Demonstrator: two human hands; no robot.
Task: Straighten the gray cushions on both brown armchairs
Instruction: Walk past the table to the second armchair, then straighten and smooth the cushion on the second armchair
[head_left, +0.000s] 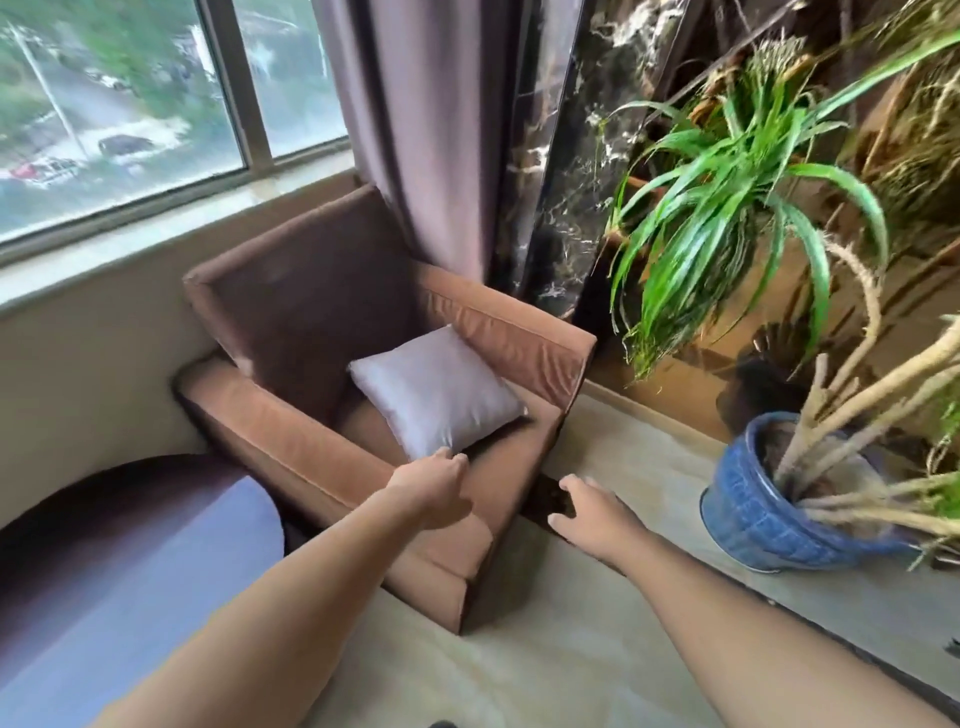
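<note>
A gray cushion (437, 391) is seen on the seat of the brown armchair (322, 332), turned cornerwise — leaned against the right armrest. Its near corner is reached by the left hand (434, 491) (fingers loosely curled, nothing gripped). The right hand (592, 514) is held open, empty, beside the armchair's front.

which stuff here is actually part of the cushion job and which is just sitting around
Part of the job:
gray cushion
brown armchair
left hand, at the cushion's lower corner
right hand, open

Just around:
blue plant pot
green plant
curtain
window
</note>
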